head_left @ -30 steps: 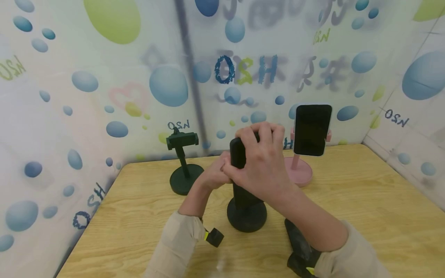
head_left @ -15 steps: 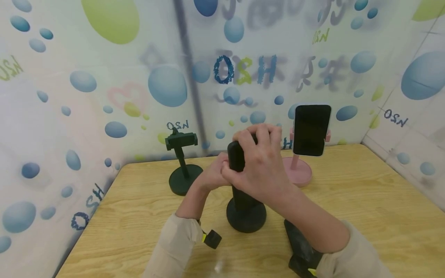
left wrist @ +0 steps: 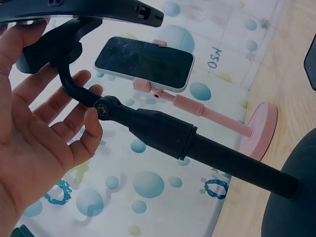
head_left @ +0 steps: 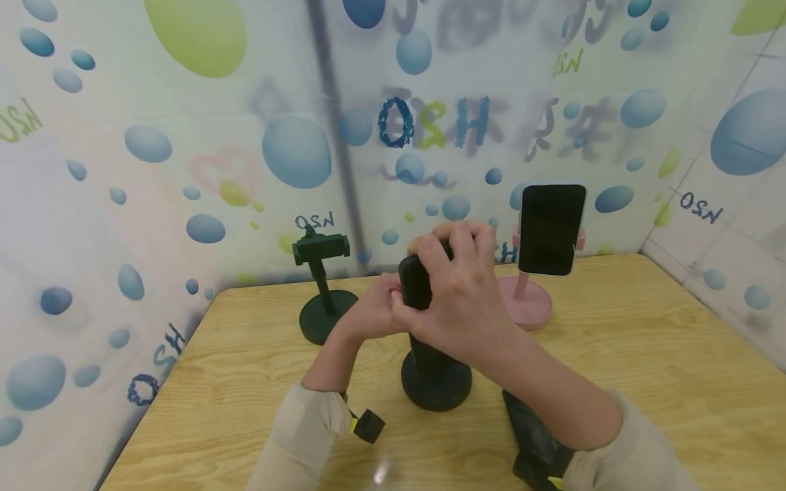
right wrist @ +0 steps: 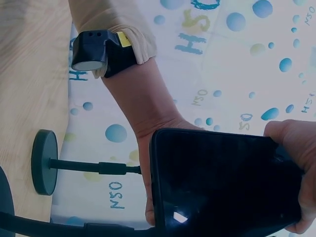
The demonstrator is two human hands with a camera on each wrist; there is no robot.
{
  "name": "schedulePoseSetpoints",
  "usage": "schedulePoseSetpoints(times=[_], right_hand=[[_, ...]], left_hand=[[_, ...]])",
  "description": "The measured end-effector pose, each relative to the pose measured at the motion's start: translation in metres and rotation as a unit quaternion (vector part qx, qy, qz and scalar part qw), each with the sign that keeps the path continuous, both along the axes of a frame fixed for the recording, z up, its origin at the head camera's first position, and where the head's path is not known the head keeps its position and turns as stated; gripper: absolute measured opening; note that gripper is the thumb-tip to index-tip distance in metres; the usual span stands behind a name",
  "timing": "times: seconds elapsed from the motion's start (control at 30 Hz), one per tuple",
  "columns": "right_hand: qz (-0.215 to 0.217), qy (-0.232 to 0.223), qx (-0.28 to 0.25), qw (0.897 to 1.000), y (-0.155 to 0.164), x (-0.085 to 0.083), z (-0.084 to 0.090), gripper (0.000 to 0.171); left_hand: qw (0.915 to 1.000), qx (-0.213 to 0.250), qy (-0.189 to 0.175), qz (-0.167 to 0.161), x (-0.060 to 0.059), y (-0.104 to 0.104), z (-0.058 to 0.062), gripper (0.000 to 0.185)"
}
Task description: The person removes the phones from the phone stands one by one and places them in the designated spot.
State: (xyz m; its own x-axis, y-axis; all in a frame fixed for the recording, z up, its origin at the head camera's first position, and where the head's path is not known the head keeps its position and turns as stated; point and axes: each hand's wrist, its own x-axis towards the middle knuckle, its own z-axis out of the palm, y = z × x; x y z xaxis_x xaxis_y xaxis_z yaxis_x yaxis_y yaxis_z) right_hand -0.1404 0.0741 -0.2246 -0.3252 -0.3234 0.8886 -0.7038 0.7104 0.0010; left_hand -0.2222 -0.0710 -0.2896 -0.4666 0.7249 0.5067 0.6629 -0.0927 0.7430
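Note:
A black phone stand [head_left: 436, 382] stands mid-table, and its pole [left wrist: 207, 148] rises to a ball joint and clamp. My right hand [head_left: 457, 300] grips a black phone [head_left: 416, 283] from above at the top of this stand. In the right wrist view the black phone [right wrist: 222, 182] fills the lower frame, with my right-hand fingers [right wrist: 296, 148] on its far edge. My left hand [head_left: 371, 314] sits behind the phone. In the left wrist view my left hand [left wrist: 44, 133] cups the clamp's neck, fingertips curled at the joint.
A pink stand [head_left: 528, 300] at the back right carries a second dark-screened phone [head_left: 549, 228]. A dark green stand [head_left: 321, 273] with nothing in its clamp is at the back left. The wooden table [head_left: 645, 354] is boxed in by bubble-patterned walls.
Both hands and the black phone have shifted slightly left and down on the stand's top. Both other stands are where they were.

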Motion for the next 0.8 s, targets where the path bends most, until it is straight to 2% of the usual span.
schedulePoseSetpoints(times=[0.2, 0.37, 0.57, 0.7, 0.8], right_hand=[[0.021, 0.006, -0.006, 1.0, -0.001, 0.008, 0.003, 0.042], [0.025, 0.018, -0.019, 0.999, 0.001, 0.014, 0.004, 0.042], [0.01, 0.015, -0.022, 1.0, 0.008, 0.019, 0.002, 0.036], [0.008, 0.018, -0.02, 1.0, 0.015, 0.022, -0.001, 0.036], [-0.003, 0.013, -0.021, 1.0, 0.02, 0.026, -0.003, 0.036]], left_hand=[[0.9995, 0.016, -0.005, -0.025, -0.001, 0.0, -0.004, 0.005], [0.9992, 0.03, 0.0, -0.026, -0.002, 0.001, -0.008, 0.015], [0.9974, 0.058, 0.002, -0.043, 0.002, 0.006, -0.01, 0.034], [0.997, 0.066, 0.012, -0.038, 0.005, 0.009, -0.009, 0.048], [0.9972, 0.066, 0.02, -0.029, 0.008, 0.011, -0.009, 0.052]])
